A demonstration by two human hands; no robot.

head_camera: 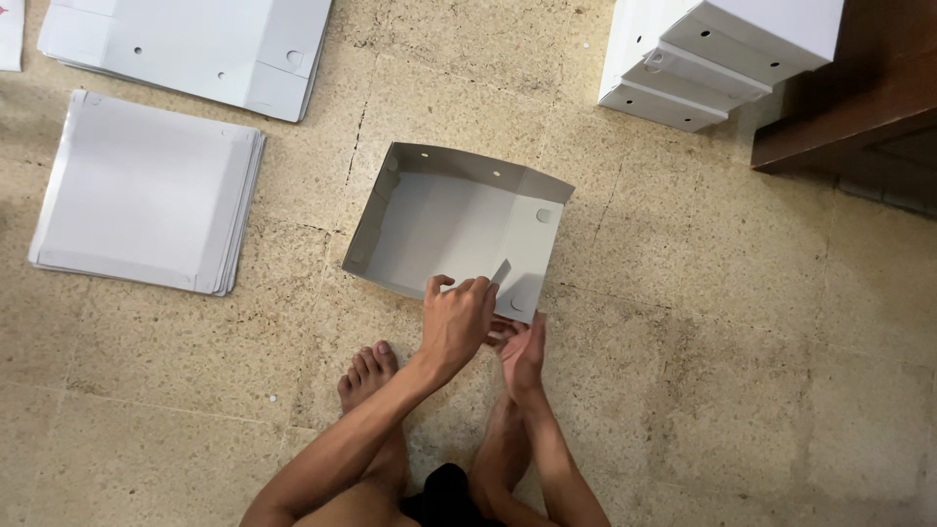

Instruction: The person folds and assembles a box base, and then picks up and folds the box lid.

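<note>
A half-folded white cardboard box (444,220) lies open on the stone floor, its far and side walls raised. My left hand (457,317) rests on the box's near edge, fingers pinching a small tab (501,271) that stands up there. My right hand (522,353) is just below it, palm turned up, fingers under the near right corner of the box. My bare feet show beneath my arms.
A stack of flat white cardboard sheets (146,195) lies at left, with another stack (195,44) behind it. Several finished white boxes (712,54) are piled at top right beside a dark wooden piece of furniture (859,98).
</note>
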